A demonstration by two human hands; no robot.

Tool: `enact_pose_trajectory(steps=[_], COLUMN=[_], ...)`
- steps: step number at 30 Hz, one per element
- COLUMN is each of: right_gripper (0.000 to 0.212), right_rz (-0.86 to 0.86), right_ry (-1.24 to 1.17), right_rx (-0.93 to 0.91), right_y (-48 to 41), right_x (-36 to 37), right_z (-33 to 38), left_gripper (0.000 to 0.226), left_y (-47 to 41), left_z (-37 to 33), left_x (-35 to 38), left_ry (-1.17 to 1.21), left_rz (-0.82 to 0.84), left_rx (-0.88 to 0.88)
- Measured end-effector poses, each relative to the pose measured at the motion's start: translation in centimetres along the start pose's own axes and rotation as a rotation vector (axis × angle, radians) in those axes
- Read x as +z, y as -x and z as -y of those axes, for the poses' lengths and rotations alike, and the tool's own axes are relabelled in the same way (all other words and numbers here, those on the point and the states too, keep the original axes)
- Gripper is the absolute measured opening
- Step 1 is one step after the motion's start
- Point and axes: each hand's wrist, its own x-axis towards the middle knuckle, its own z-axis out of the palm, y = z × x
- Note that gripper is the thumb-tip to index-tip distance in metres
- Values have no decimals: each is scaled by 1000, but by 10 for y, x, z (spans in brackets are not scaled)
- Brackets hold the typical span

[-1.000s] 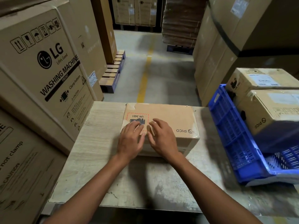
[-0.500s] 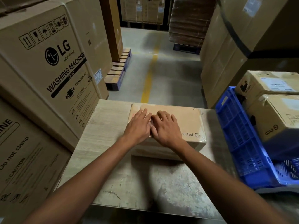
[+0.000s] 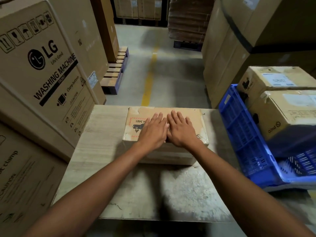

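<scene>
Under your palms the box is matt brown cardboard; the table looks rough and worn, the crate glossy blue plastic.

Warehouse: stacked appliance cartons, pallets, floor line.

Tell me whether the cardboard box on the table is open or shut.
Shut. The cardboard box has its top flat and closed, with the left hand and right hand lying flat on it.

We record that the left hand and right hand have slid farther across the cardboard box, with curled fingers now flattened straight.
</scene>
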Motion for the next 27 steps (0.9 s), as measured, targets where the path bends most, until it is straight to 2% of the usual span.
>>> enact_pose_trajectory(steps=[3,7,10,14,18,23,27], right_gripper=[63,37,24,19,23,28,31], right_rz=[-8,-214,-359,-515,-453,-512,-535], right_ry=[-7,27,-29,-108,-163,-148,-171], right_rx=[-27,-17,25,6,20,206,173], right_y=[-4,18,39,50,51,67,71], right_x=[-12,-12,6,27,17,19,23], right_z=[-2,4,9,9,8,-11,-21], left_gripper=[50,35,30,29,40,39,49], left_y=[-2,13,24,32,26,19,12], left_z=[4,6,4,-3,-13,-25,-41], left_x=[-5,10,20,25,13,20,21], left_ry=[-5,11,48,79,81,163,111], left_rz=[-25,-373,-495,-481,-412,-307,-220], left_rx=[33,276,284,264,246,355,304])
